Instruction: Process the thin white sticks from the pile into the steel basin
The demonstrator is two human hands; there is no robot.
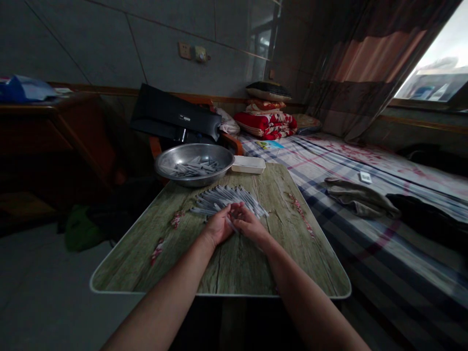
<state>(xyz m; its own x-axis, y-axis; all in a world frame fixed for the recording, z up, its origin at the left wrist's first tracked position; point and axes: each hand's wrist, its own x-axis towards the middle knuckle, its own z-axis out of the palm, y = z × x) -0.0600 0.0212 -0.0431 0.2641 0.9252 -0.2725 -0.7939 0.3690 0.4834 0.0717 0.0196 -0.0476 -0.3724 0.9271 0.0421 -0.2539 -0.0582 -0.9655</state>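
Two hands worked close together: from my remote station I saw the left hand (219,226) and right hand (251,226) curled about a slim clear tube (231,224), though I couldn't tell which one pinched it. Just beyond, a fanned pile of tubes (227,194) lay on the tabletop (237,268), before a metal basin (199,182) and white tray (248,169). I judged a light, straight grip, clear of the pile, best.

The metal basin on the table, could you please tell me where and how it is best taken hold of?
Probably take the metal basin by its flared rim, coming from the near and left sides: the rim stands raised there, while the white tray crowds its right.
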